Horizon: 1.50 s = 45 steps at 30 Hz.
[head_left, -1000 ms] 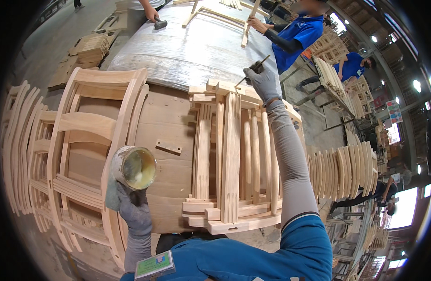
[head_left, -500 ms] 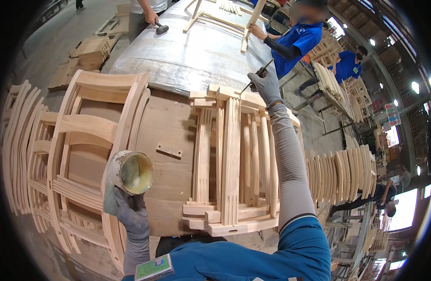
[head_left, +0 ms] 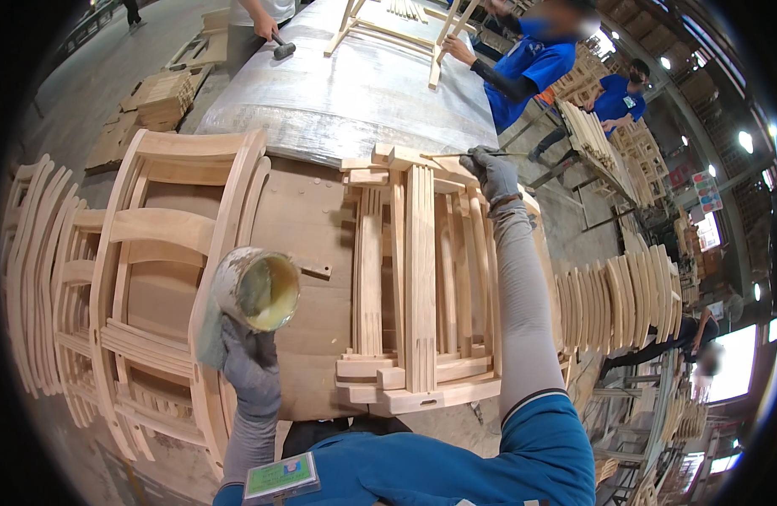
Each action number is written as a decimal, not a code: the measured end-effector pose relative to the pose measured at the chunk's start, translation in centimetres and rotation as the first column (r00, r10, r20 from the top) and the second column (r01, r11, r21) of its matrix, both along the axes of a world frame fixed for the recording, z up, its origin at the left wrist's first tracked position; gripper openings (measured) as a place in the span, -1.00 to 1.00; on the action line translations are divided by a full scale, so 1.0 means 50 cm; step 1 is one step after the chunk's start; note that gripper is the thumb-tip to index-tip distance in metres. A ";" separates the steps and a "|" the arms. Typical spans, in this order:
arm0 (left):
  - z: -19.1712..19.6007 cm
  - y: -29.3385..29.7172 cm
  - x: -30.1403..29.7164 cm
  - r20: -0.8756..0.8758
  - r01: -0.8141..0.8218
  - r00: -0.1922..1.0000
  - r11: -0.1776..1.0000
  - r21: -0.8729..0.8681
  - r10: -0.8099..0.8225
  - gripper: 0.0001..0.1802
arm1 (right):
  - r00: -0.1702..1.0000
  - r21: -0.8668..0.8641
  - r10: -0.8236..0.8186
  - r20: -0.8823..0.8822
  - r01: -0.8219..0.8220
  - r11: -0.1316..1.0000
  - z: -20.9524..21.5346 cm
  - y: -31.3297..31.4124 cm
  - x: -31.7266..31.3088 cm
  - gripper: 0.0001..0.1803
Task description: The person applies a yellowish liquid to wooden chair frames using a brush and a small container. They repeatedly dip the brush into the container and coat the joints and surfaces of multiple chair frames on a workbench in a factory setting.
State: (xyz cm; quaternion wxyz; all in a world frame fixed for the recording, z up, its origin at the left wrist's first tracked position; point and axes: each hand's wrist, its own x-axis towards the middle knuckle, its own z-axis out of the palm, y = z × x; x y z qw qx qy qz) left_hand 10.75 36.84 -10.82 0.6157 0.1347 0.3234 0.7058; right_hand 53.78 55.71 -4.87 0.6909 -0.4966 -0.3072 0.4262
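My left hand, in a grey glove, is closed around a stained can tilted so its pale yellow, glue-like contents show. A greenish-grey cloth hangs between the can and that hand. My right hand, gloved too, grips a thin stick held nearly level. The stick's left tip lies at the far end piece of a stack of pale wooden frames. Whether the tip has bristles is too small to tell.
Chair-back frames lean at the left. A small drilled wooden block lies on cardboard, partly behind the can. Beyond is a plastic-wrapped table, where one person holds a mallet and another, in blue, holds a wooden frame.
The can has moved right and now partly covers the small block. My right hand has come lower and nearer, and the stick has swung from steep to nearly level.
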 end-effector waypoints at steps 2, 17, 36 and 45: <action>0.017 0.007 0.025 -0.022 0.054 0.998 0.998 0.017 -0.054 -0.55 | 0.999 0.066 0.005 0.035 -0.007 0.998 0.034 -0.051 -0.015 -0.91; 0.116 -0.169 0.192 -0.021 0.318 0.943 0.878 0.359 -0.333 -0.52 | 0.967 0.380 0.115 0.227 -0.197 0.904 0.187 -0.618 -0.307 -0.81; 0.162 -0.440 0.304 -0.022 0.282 0.941 0.748 0.601 -0.337 -0.50 | 0.808 0.487 -0.085 0.584 -0.264 0.832 0.153 -0.986 -0.235 -0.73; 0.183 -0.476 0.268 -0.066 0.297 0.947 0.778 0.554 -0.314 -0.47 | 0.954 0.480 0.096 0.284 -0.228 0.847 0.166 -1.032 -0.260 -0.84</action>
